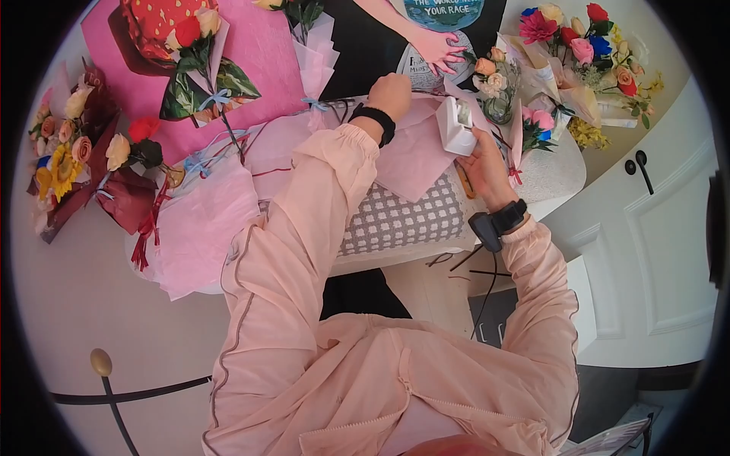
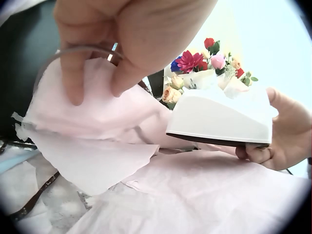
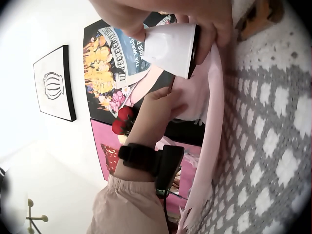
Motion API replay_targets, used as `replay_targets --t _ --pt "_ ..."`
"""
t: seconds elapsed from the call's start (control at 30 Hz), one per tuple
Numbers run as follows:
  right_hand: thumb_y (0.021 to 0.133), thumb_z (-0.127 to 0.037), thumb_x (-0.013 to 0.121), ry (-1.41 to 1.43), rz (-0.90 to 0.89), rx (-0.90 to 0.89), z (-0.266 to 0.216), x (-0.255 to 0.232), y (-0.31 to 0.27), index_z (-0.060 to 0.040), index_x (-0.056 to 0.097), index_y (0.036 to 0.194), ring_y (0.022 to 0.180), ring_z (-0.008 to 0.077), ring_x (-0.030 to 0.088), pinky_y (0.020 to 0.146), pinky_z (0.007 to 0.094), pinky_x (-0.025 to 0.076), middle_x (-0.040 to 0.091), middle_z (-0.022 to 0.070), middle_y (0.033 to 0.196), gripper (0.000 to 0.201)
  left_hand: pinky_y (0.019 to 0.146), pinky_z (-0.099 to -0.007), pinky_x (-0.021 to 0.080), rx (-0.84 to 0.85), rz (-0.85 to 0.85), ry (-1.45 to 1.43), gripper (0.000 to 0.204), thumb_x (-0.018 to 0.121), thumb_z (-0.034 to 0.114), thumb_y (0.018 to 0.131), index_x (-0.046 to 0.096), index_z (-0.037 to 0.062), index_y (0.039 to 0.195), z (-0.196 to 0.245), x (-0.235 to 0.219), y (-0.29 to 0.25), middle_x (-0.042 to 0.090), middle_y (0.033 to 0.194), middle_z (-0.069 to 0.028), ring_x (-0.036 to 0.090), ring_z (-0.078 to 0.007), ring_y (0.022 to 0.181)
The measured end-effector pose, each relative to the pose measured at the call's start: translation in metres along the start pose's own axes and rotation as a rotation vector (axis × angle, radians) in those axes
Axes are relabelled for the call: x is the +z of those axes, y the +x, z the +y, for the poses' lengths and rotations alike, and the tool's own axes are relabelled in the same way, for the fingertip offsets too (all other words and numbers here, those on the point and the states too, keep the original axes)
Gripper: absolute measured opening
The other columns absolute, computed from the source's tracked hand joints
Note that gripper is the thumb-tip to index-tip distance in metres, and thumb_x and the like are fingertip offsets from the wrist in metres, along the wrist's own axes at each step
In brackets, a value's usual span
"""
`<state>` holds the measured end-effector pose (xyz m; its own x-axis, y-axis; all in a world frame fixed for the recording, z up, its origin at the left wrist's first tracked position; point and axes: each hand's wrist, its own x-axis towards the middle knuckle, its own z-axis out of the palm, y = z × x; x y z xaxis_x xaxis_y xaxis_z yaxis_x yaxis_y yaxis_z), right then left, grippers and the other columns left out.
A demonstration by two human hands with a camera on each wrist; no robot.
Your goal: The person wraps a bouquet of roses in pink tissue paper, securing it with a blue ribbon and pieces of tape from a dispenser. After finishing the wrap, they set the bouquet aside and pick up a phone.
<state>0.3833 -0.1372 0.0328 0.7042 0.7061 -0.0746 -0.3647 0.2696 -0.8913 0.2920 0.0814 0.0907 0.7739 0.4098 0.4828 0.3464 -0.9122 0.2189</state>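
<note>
My right hand [image 1: 487, 173] holds a white tape dispenser [image 1: 455, 138] up over the table's right part, thumb on one side and fingers curled under its dark base. In the left wrist view the dispenser [image 2: 219, 117] is tilted, close to the folded pink wrapping paper [image 2: 92, 117]. My left hand [image 1: 388, 96] grips that paper near the back of the table, its fingertips on the front of the sheet. A thin brown strand [image 2: 80, 48] arcs past the left fingers. More pink paper [image 1: 414, 163] spreads below both hands.
Wrapped bouquets stand at the left [image 1: 65, 152] and back right [image 1: 585, 53]. A pink picture [image 1: 274, 68] leans behind the table, beside a dark poster [image 1: 365, 45]. A grey-and-white checked cloth [image 1: 403, 216] covers the front. A pink sheet [image 1: 205, 228] hangs over the left edge.
</note>
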Motion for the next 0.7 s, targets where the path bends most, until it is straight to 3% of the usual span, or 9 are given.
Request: replay_targets --t 0.07,0.17,0.27,0.37,0.47,0.57,0.6,0.7 --pt "0.091 -0.033 0.059 0.019 -0.021 0.002 -0.006 -0.003 0.004 -0.0099 0.051 0.117 0.095 0.0186 0.060 0.086 0.0336 0.043 0.063 0.0061 0.108 0.036 0.079 -0.0463 0.053 0.025 -0.110 -0.022 0.026 0.060 0.013 0.079 0.065 -0.0055 0.097 0.001 -0.001 0.001 0.066 0.089 -0.0283 0.066 -0.0410 0.087" --pt "0.092 -0.031 0.058 0.033 0.016 -0.014 -0.010 0.003 0.006 -0.0092 0.049 0.117 0.092 0.0169 0.060 0.083 0.0334 0.044 0.063 0.0052 0.107 0.034 0.088 -0.0474 0.050 0.055 -0.316 -0.098 0.060 0.070 0.034 0.077 0.052 -0.0079 0.117 0.008 0.009 -0.008 0.060 0.112 -0.0315 0.062 -0.0427 0.103" --pt "0.092 -0.031 0.058 0.042 0.028 -0.035 -0.009 0.011 0.011 -0.0095 0.049 0.117 0.090 0.0164 0.060 0.084 0.0342 0.044 0.062 0.0049 0.107 0.034 0.100 -0.0534 0.041 0.013 -0.450 -0.161 0.095 0.076 0.054 0.067 0.037 -0.0035 0.132 0.037 -0.014 -0.033 0.043 0.135 -0.0289 0.044 -0.0506 0.123" --pt "0.092 -0.031 0.058 0.045 0.016 -0.042 -0.006 0.013 0.016 -0.0098 0.049 0.117 0.090 0.0168 0.060 0.084 0.0353 0.045 0.062 0.0049 0.107 0.034 0.101 -0.0567 0.037 0.049 -0.405 -0.142 0.100 0.078 0.059 0.059 0.044 -0.0039 0.128 0.053 -0.013 -0.058 0.042 0.135 -0.0268 0.039 -0.0536 0.124" --pt "0.092 -0.032 0.058 0.045 -0.010 -0.031 -0.005 0.011 0.020 -0.0097 0.050 0.116 0.091 0.0179 0.060 0.085 0.0364 0.045 0.062 0.0052 0.107 0.034 0.091 -0.0563 0.043 0.235 -0.240 0.077 0.074 0.078 0.043 0.067 0.053 -0.0053 0.117 0.075 -0.018 -0.099 0.051 0.124 -0.0213 0.046 -0.0448 0.122" --pt "0.092 -0.033 0.057 0.045 0.000 -0.009 -0.005 0.013 0.021 -0.0097 0.051 0.116 0.092 0.0196 0.060 0.088 0.0398 0.044 0.062 0.0055 0.106 0.035 0.079 -0.0516 0.046 0.283 -0.256 0.206 0.044 0.072 0.029 0.070 0.063 -0.0013 0.101 0.083 0.001 -0.113 0.056 0.112 -0.0158 0.053 -0.0363 0.108" --pt "0.092 -0.034 0.057 0.044 0.010 -0.003 -0.006 0.014 0.021 -0.0097 0.052 0.117 0.093 0.0203 0.060 0.089 0.0414 0.044 0.062 0.0056 0.106 0.035 0.072 -0.0420 0.044 0.332 -0.140 0.239 0.021 0.066 0.017 0.070 0.068 0.0036 0.086 0.082 0.002 -0.117 0.062 0.096 -0.0105 0.057 -0.0278 0.092" --pt "0.091 -0.035 0.057 0.030 0.002 0.033 -0.013 0.012 0.015 -0.0107 0.051 0.119 0.095 0.0226 0.060 0.092 0.0466 0.042 0.061 0.0070 0.108 0.037 0.074 -0.0372 0.045 0.326 -0.111 0.321 0.013 0.063 0.013 0.071 0.068 0.0059 0.081 0.079 0.010 -0.111 0.063 0.081 -0.0063 0.060 -0.0235 0.085"
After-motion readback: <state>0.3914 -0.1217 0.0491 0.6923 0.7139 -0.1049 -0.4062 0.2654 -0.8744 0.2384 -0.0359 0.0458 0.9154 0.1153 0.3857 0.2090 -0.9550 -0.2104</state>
